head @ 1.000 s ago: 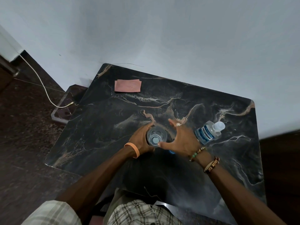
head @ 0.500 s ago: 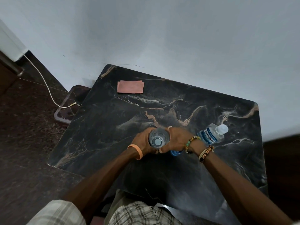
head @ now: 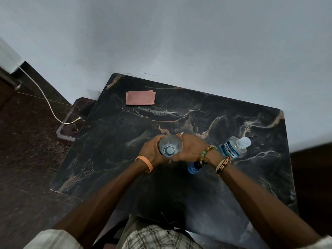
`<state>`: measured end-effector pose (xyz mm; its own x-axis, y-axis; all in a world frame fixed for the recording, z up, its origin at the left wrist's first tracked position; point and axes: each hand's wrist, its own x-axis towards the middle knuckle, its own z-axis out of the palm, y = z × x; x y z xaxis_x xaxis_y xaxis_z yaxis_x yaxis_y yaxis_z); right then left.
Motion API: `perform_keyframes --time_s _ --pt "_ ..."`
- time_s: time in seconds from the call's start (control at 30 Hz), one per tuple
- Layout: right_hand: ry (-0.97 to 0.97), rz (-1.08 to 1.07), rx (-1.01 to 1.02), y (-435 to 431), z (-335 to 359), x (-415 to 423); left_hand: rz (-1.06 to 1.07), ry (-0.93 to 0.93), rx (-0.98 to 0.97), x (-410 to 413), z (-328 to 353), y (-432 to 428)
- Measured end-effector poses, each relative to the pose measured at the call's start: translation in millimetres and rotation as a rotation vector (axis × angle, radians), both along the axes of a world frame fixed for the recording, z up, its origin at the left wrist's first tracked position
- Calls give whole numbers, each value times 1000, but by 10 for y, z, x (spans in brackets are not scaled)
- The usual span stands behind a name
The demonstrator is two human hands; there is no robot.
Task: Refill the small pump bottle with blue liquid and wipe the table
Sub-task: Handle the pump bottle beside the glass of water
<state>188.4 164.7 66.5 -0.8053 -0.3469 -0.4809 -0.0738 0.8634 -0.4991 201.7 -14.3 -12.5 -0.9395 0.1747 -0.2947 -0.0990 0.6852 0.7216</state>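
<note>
Clasping the small clear round bottle (head: pixel 169 147) from either side, the left hand (head: pixel 150 155) and right hand (head: pixel 191 150) curl their fingers round its body. It is held upright over the middle of the black marble-patterned table (head: pixel 233 194), top toward the camera. A blue rounded object (head: pixel 193 168) lies just right of it, and a clear mouthwash bottle with a blue label (head: pixel 231 148) lies further right. A folded pink cloth (head: pixel 140 97) sits at the far left. Opening should go best with one hand bracing the body and the other twisting the top squarely, without squeezing.
</note>
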Motion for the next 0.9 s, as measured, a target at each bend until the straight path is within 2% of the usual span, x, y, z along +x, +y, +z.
perform_keyframes --time_s 0.27,0.43,0.9 --pt "217 -108 -94 111 287 -353 10 112 168 -535 433 164" --pt "315 -242 -107 294 414 -603 -48 190 137 -946 753 425" --pt "359 -573 -145 1018 627 -1301 -124 203 173 -1843 1074 1254"
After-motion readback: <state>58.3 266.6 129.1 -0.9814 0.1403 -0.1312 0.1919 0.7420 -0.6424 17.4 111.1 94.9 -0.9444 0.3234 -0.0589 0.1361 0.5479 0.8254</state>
